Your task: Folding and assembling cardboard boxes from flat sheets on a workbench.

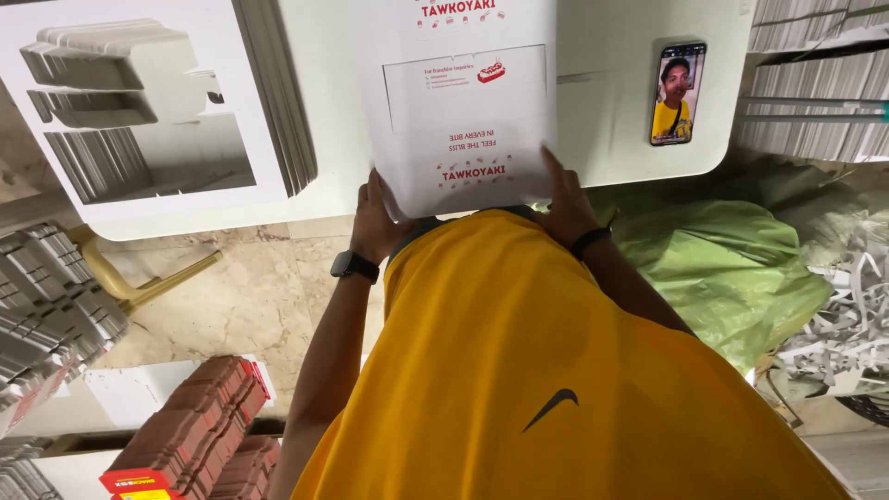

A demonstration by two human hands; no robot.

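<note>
My left hand (pixel 370 225) sits at about eleven o'clock from my chest, fingers curled up and forward, a dark watch on that wrist. My right hand (pixel 567 206) is at one o'clock, fingers stretched flat toward twelve, a black band around the wrist. Both forearms are bare, elbows bent and angled outward.
</note>
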